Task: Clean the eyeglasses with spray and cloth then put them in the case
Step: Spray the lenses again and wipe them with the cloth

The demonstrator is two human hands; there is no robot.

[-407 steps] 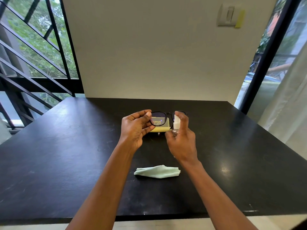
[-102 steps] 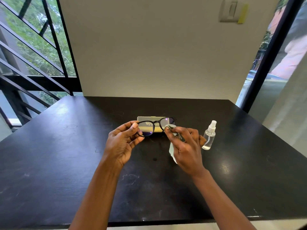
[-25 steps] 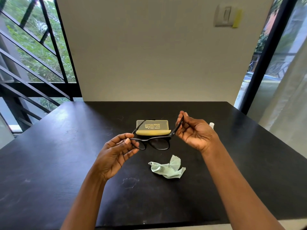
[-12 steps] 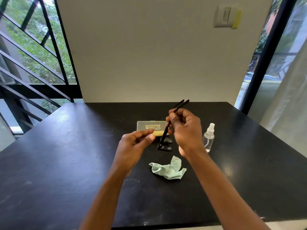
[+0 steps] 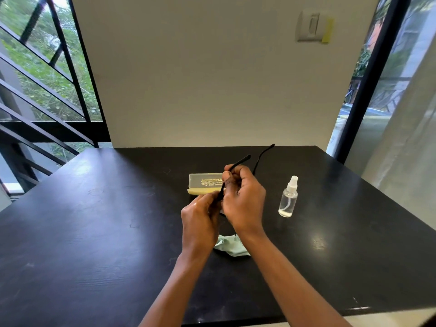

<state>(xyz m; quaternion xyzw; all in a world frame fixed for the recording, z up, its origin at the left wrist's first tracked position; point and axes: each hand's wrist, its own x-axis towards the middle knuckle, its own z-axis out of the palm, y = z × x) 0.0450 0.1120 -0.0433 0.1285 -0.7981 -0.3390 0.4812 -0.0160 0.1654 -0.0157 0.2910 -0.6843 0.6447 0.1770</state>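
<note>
- The eyeglasses are being held above the middle of the black table, just in front of the case; two black temple arms are sticking up and away toward the wall, tilted to the right, one tip standing higher and farther right than the other.
- The long axis of each visible temple is running from the hands upward and rightward; the front of the frame and the lenses are lying hidden behind the hands.
- The right hand is curling its fingers round the nearer temple, thumb on the left side of it, back of the hand facing the camera.
- The left hand is sitting just below and left of the right, touching it, fingertips bent in at the lower part of the frame; it appears to be pinching the frame, though the contact itself is hard to make out.
- Both forearms are rising from the bottom edge and converging at the centre.
- The case is lying on the table beyond the hands, its right end covered by the right hand; whether it is open cannot be told.
- The cloth is lying crumpled on the table between the wrists, partly covered by them.
- The spray bottle is standing upright to the right of the hands, apart from them.
</note>
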